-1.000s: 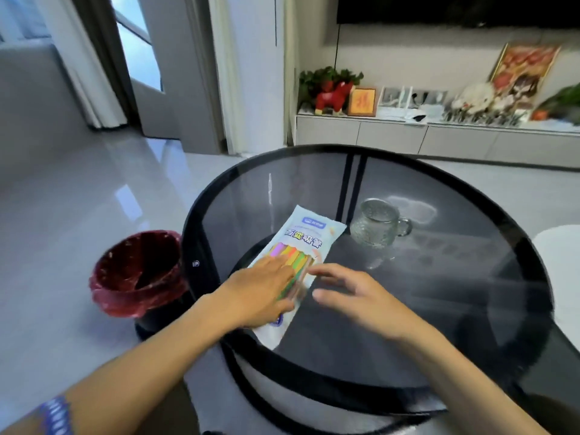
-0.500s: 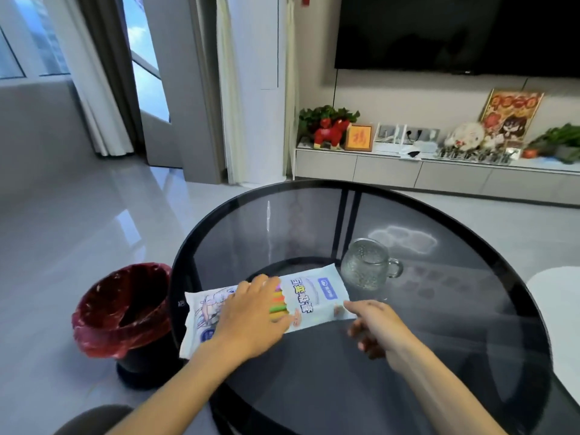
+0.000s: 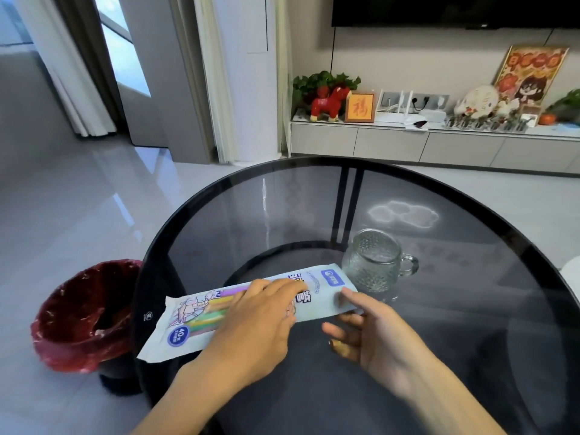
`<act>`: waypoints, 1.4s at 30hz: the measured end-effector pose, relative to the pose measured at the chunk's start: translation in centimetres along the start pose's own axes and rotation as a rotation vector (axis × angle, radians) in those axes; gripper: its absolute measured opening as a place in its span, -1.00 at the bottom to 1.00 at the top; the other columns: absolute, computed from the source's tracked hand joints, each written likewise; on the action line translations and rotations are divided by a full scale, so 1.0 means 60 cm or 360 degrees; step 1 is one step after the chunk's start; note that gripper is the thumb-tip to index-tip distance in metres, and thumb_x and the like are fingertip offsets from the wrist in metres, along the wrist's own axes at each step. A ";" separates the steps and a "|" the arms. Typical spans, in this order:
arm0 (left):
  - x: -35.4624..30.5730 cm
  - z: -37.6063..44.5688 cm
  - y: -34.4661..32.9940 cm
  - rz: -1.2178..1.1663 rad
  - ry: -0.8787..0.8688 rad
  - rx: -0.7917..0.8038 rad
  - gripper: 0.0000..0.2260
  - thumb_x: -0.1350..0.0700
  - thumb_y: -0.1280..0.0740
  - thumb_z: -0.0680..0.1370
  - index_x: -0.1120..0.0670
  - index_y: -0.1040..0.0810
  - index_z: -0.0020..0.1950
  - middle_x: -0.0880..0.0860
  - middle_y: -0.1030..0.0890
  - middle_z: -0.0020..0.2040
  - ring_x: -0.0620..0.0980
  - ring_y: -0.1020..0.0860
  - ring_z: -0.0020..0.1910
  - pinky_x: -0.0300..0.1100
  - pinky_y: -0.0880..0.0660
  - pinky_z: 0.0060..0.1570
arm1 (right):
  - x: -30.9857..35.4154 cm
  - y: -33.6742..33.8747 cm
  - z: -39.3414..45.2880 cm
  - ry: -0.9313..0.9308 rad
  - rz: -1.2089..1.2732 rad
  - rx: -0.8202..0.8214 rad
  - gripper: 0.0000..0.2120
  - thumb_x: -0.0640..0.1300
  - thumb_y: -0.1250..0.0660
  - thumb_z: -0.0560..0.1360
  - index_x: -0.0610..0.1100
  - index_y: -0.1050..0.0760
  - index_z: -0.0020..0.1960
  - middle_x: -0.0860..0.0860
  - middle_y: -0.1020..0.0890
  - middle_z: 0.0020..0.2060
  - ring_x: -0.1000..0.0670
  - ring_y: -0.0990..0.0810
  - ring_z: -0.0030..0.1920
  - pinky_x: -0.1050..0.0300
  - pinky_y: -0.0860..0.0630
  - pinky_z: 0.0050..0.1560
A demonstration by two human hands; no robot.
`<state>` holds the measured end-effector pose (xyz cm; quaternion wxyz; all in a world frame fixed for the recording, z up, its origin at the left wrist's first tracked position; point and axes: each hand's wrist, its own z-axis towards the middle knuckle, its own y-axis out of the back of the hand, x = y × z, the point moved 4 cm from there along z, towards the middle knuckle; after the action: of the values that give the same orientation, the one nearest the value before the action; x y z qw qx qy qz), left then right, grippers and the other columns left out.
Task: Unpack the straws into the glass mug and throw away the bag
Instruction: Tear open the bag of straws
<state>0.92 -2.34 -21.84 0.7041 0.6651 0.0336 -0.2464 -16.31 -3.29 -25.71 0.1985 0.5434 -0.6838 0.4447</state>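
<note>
A pale blue plastic bag of coloured straws [image 3: 201,315] lies flat near the left edge of the round dark glass surface [image 3: 470,309], one end overhanging that edge. The left hand [image 3: 257,321] presses flat on the bag's middle, fingers spread and gripping nothing. The right hand [image 3: 373,331] pinches the bag's right end between thumb and fingers. A clear textured glass mug [image 3: 373,262] stands upright just beyond that end. A red-lined waste bin [image 3: 78,318] sits on the floor left of the surface.

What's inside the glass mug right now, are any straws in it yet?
The glass mug looks empty; no straws stand in it. The coloured straws are still inside the sealed bag lying on the table, partly covered by the left hand.
</note>
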 end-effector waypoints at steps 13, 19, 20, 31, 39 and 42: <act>-0.029 -0.011 0.050 -0.0030 -0.0380 -0.0701 -0.54 0.29 -0.40 0.25 -0.02 -0.57 0.11 -0.14 -0.60 0.19 -0.01 -0.49 0.16 -0.07 -0.36 0.15 | 0.047 -0.015 -0.065 0.0862 -0.0190 -0.0036 -0.88 -0.24 -0.34 0.52 -0.16 -0.66 -0.05 -0.14 -0.74 -0.11 -0.07 -0.68 -0.20 0.03 -0.59 -0.20; -0.082 -0.031 0.048 -0.0875 -0.0357 -0.0514 -0.59 -0.07 -0.43 0.44 -0.06 -0.52 0.27 -0.21 -0.46 0.36 -0.07 -0.39 0.40 -0.16 -0.42 0.30 | 0.046 -0.041 -0.106 0.1554 -0.0769 -0.0035 -0.79 -0.15 -0.25 0.58 0.00 -0.63 -0.12 0.08 -0.67 -0.25 0.13 -0.59 -0.21 0.18 -0.51 -0.15; -0.080 -0.026 0.044 -0.0888 -0.0303 -0.0580 -0.62 -0.09 -0.43 0.45 -0.06 -0.55 0.24 -0.22 -0.48 0.34 -0.08 -0.42 0.38 -0.14 -0.45 0.28 | 0.044 -0.041 -0.103 0.1565 -0.0856 -0.0027 -0.76 -0.14 -0.18 0.59 0.01 -0.62 -0.08 0.07 -0.67 -0.21 0.10 -0.61 -0.17 0.12 -0.52 -0.12; -0.081 -0.006 0.043 -0.0766 -0.0300 -0.0751 -0.77 -0.02 -0.44 0.43 -0.03 -0.69 0.06 -0.20 -0.62 0.17 -0.19 -0.56 0.19 -0.24 -0.53 0.14 | 0.047 -0.017 -0.075 0.1500 -0.0961 0.0069 -0.69 0.05 -0.11 0.61 -0.01 -0.58 0.16 -0.03 -0.66 0.07 -0.10 -0.62 0.12 -0.23 -0.52 0.13; -0.092 -0.012 0.040 -0.0630 -0.0399 -0.0954 -0.86 0.06 -0.38 0.47 0.07 -0.66 -0.05 -0.07 -0.65 0.13 -0.13 -0.60 0.11 -0.16 -0.57 0.03 | 0.047 -0.027 -0.076 0.1630 -0.1021 0.0111 -0.67 -0.13 -0.08 0.65 -0.11 -0.51 0.30 0.00 -0.63 0.20 -0.09 -0.59 0.24 -0.16 -0.52 0.19; -0.096 -0.014 0.036 -0.0688 -0.0346 -0.0936 -0.90 0.06 -0.36 0.47 0.06 -0.61 -0.11 -0.12 -0.62 0.14 -0.15 -0.58 0.11 -0.17 -0.55 0.01 | 0.047 -0.029 -0.081 0.1727 -0.1084 0.0012 -0.72 -0.17 -0.11 0.64 -0.03 -0.55 0.22 0.05 -0.66 0.10 -0.04 -0.63 0.14 -0.01 -0.56 0.09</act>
<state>-3.05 0.19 -17.75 0.7961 0.3822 0.1676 -0.4383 -16.67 -0.88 -20.35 0.6448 0.4285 -0.2734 0.5709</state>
